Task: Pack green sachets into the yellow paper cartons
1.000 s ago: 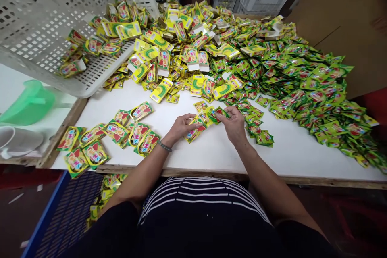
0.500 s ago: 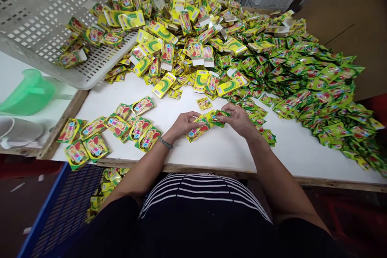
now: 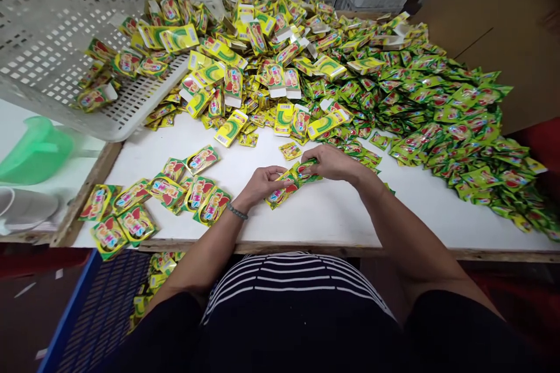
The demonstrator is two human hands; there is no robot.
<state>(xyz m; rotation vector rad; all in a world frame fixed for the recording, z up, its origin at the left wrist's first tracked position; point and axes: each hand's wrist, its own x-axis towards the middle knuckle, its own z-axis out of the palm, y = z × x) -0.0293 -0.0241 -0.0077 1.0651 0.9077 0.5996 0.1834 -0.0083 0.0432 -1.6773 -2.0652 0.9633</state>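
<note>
Near the front middle of the white table, my left hand (image 3: 261, 185) is closed on a yellow-green box (image 3: 281, 191) with a red fruit print. My right hand (image 3: 329, 162) pinches a green packet (image 3: 308, 171) at the box's upper right end, and its fingers partly hide the packet. How far the packet sits inside the box cannot be made out. Just behind the hands lies a small yellow packet (image 3: 290, 151). Several printed boxes (image 3: 166, 190) lie flat on the table to the left of my left hand.
Yellow boxes (image 3: 231, 127) and small packets are heaped at the back, with green packets (image 3: 437, 111) spreading right. A white perforated basket (image 3: 125, 125) lies tipped at the back left. A green scoop (image 3: 37, 151) and white mug (image 3: 28, 208) stand left; a blue crate (image 3: 96, 303) is below.
My right hand has turned over the box's end and shifted slightly left, with the green packet closer to the box. The camera view has shifted a little.
</note>
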